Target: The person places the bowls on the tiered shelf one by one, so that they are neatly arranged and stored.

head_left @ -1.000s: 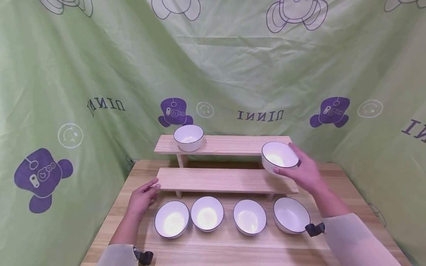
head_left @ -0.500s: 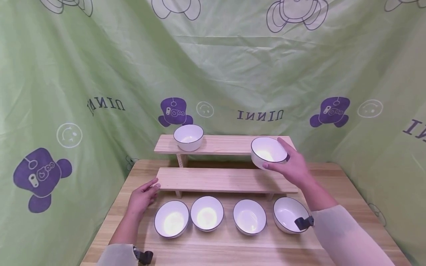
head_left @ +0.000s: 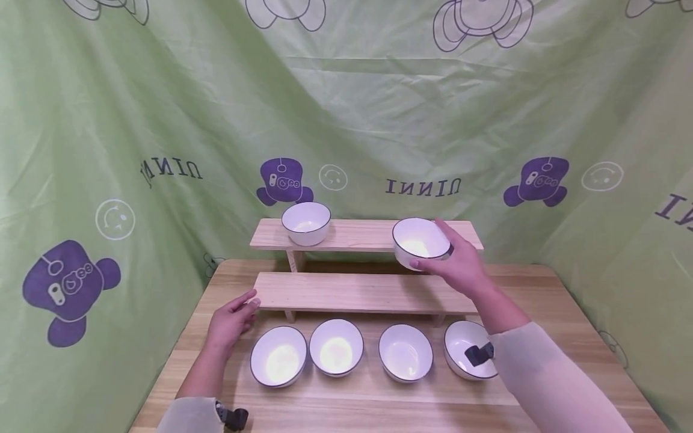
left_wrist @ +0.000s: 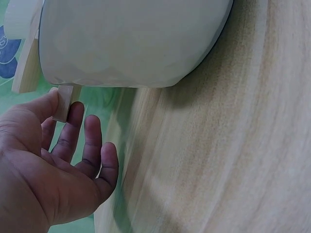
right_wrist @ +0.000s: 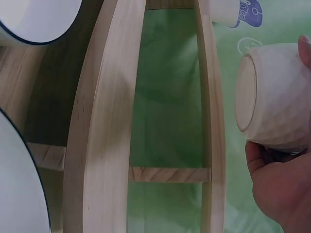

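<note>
My right hand [head_left: 460, 267] grips a white bowl [head_left: 419, 243] with a dark rim by its right side. In the right wrist view the faceted outside of this bowl [right_wrist: 279, 97] shows, apart from the wooden shelf. My left hand [head_left: 230, 322] pinches the left end of the lower shelf board [head_left: 346, 291]; in the left wrist view, thumb and fingers lie on either side of the board end [left_wrist: 65, 102]. Another white bowl [head_left: 306, 224] stands on the left of the upper shelf board [head_left: 357, 234].
Several white bowls stand in a row before the shelf, from the leftmost bowl [head_left: 278, 356] to the rightmost bowl [head_left: 462, 340], partly behind the right wrist's camera. They rest on a wooden table [head_left: 335, 415]. A green printed curtain [head_left: 368, 132] hangs around the back and sides.
My right hand has carried the bowl to the left and slightly up, in front of the upper shelf board. The left hand stays at the lower board's end.
</note>
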`<state>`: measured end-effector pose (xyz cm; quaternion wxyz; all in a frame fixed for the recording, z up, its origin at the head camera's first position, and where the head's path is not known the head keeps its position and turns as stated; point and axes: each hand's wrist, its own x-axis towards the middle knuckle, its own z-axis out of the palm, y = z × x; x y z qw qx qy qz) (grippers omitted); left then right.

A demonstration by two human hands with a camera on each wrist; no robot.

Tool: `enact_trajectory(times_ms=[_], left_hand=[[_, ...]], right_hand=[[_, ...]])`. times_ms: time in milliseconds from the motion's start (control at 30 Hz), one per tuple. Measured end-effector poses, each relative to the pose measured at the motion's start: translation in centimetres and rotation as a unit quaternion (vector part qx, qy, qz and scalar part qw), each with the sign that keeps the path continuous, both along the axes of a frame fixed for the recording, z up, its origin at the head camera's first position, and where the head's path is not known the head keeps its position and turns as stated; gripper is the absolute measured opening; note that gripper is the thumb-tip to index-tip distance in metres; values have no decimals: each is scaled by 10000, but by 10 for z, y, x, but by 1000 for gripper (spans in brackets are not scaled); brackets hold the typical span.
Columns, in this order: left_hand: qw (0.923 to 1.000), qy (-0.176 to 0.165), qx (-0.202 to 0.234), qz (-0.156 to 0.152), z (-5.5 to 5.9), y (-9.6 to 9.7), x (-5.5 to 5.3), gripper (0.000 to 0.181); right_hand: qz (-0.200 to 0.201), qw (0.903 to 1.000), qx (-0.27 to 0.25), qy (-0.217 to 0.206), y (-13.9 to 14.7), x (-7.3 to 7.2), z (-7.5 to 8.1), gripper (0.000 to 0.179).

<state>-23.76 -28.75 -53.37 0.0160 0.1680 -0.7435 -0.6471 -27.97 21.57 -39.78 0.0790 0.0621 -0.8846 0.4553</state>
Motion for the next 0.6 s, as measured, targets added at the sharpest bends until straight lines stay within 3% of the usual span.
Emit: enact_trajectory(times_ms=[600], left_hand=[[10000,-10,-43,-19,0,1,0,63]], right_hand=[[54,9995,-308,-106,-34,-22,-6,128]])
